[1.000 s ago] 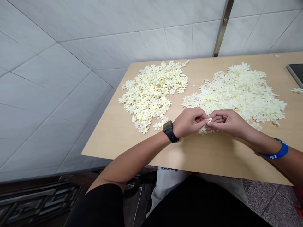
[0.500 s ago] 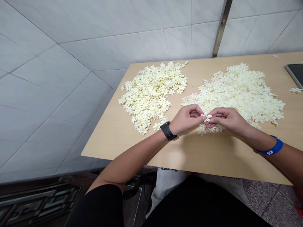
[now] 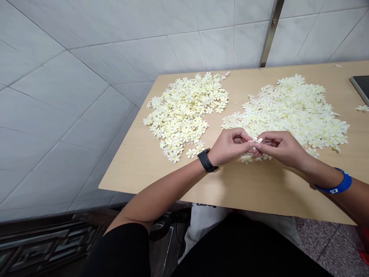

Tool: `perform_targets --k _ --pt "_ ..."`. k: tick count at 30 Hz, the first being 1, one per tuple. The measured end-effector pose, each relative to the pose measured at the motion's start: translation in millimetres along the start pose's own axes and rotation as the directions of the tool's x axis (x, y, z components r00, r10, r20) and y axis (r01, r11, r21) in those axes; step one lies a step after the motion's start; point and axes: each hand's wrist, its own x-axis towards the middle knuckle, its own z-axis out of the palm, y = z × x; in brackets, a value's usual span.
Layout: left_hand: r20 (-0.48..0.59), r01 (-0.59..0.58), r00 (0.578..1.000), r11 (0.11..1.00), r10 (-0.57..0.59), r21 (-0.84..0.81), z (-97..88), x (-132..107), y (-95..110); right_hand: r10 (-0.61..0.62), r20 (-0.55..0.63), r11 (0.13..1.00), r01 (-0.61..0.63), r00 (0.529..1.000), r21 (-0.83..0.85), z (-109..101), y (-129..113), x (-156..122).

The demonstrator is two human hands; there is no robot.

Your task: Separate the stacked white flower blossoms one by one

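A small white artificial flower (image 3: 255, 140) is pinched between the fingertips of both hands, its lower part hidden by the thumbs. My left hand (image 3: 234, 144) grips it from the left, fingers curled and closed. From the right, my right hand (image 3: 278, 146) is closed on the same flower, and the two hands' fingertips meet. Behind and under the hands spreads a wide pile of pale flowers (image 3: 296, 111). A second pile of flowers (image 3: 187, 107), with yellower centres, lies to the left on the wooden tabletop (image 3: 138, 161).
At the right edge lies a dark flat device (image 3: 361, 87), with a loose flower (image 3: 362, 108) near it. Tiled walls (image 3: 187, 50) border the table at the back and left. A metal strip (image 3: 271, 34) runs up the back wall.
Both hands have shifted slightly right. My thumbs have closed in over the flower, which now shows less of its petals. The piles look unchanged.
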Motion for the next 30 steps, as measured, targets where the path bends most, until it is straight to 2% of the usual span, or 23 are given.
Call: perform_targets --k 3,10,16,21,25,30 --pt "-0.004 -0.005 1.0 1.0 0.005 -0.01 -0.8 1 -2 0.001 0.032 1.0 0.0 0.999 -0.009 -4 2 2" --pt "-0.018 0.013 1.0 0.999 -0.013 -0.043 -6.8 5 0 0.02 0.171 0.994 -0.038 0.985 0.105 -16 11 9" --pt "0.008 0.052 0.999 0.999 -0.051 -0.011 -1.5 1 1 0.068 0.067 0.994 -0.073 0.995 0.084 -6 2 5" --pt "0.005 0.022 1.0 1.0 -0.022 -0.004 -5.8 4 1 0.042 0.123 0.994 -0.053 0.992 0.091 -9 3 6" --pt "-0.081 -0.033 0.996 0.997 0.038 0.064 -12.0 9 -3 0.047 0.138 0.983 -0.07 0.989 0.168 -13 12 9" --pt "-0.093 -0.051 0.993 0.972 0.075 0.231 -8.7 8 -12 0.065 -0.012 0.995 -0.063 0.998 0.079 -5 20 9"
